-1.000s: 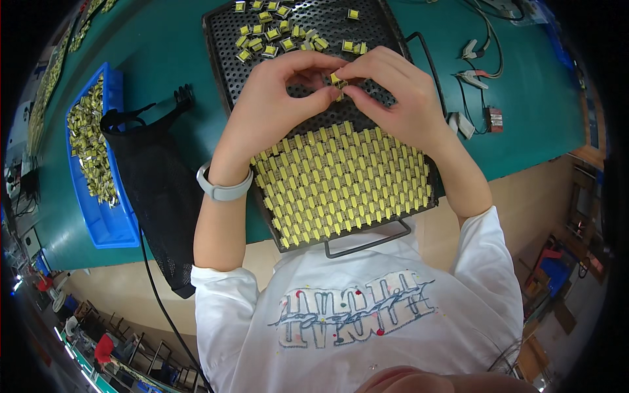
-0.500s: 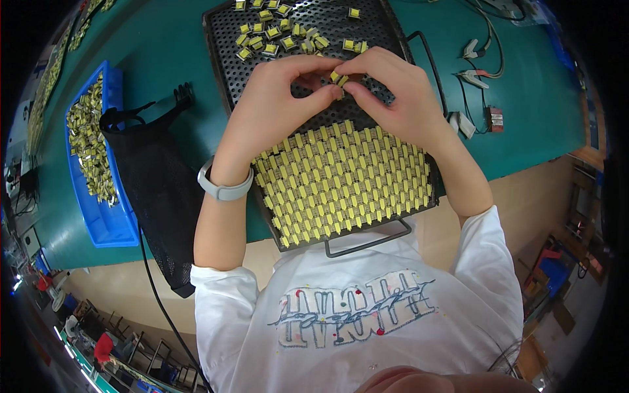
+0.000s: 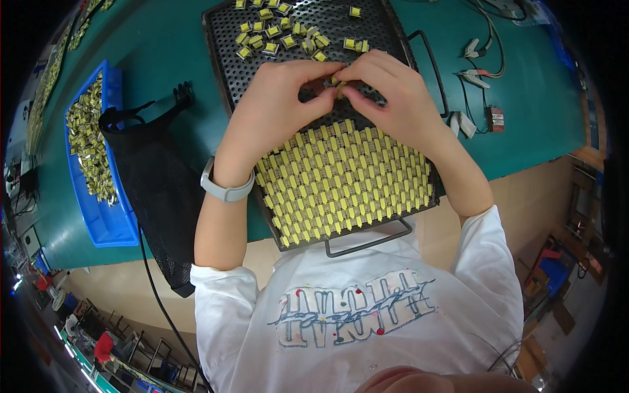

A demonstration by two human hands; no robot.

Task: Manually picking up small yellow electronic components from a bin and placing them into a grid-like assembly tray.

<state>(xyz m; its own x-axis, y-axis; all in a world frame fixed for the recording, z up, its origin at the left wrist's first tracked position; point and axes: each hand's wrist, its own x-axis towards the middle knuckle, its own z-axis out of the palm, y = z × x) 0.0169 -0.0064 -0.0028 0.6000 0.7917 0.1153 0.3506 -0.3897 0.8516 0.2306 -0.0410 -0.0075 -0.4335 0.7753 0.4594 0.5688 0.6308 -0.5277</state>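
Transformer [image 3: 337,80], as its small yellow-wrapped body suggests, is clamped between the thumb and finger tips of the left hand [image 3: 278,95] and the right hand [image 3: 393,88], which come together above the perforated metal tray [image 3: 386,23]. The fingers cover most of the part, so its exact facing cannot be told; a piece this small probably calls for such a two-handed pinch, which gives fine control with little risk of slipping. The forearms reach around either side of the packed rows [image 3: 344,180] at the near side of the tray, perhaps so as not to knock them. These rows stand tight, slim yellow faces upward, an arrangement that seems to save room and let the parts brace one another. Whether they sit in the same tray or in a second one set against it is hidden by the hands. At the tray's far end, loose transformers [image 3: 270,48] lie at mixed angles, apparently within easy reach. Left of the tray, a blue plastic bin [image 3: 108,226] holds a jumbled heap [image 3: 88,141] of yellow-and-silver parts. A black mesh bag [image 3: 154,190] lies between bin and tray, and crocodile clips [image 3: 477,80] rest right of the tray.
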